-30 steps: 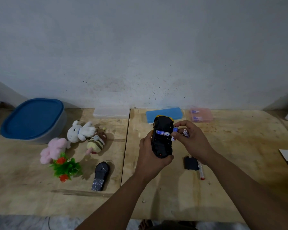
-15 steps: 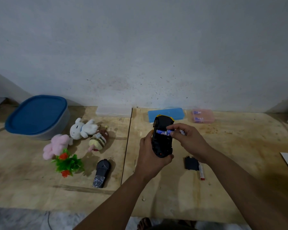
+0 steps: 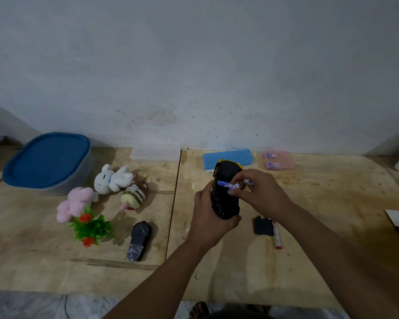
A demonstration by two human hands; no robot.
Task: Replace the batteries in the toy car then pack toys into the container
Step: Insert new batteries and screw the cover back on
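While my left hand grips the upturned toy car above the table:
Right hand, wrist bent inward, pinches batteries at its open underside compartment.

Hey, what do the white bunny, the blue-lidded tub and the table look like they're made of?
White bunny: plush fabric, judging by its fuzzy, soft outline and matte look. Blue-lidded tub: probably plastic; the lid is smooth with a moulded raised rim, the grey wall evenly coloured. Table: bare wood sheet, likely plywood, with visible grain, stains and a seam between panels.
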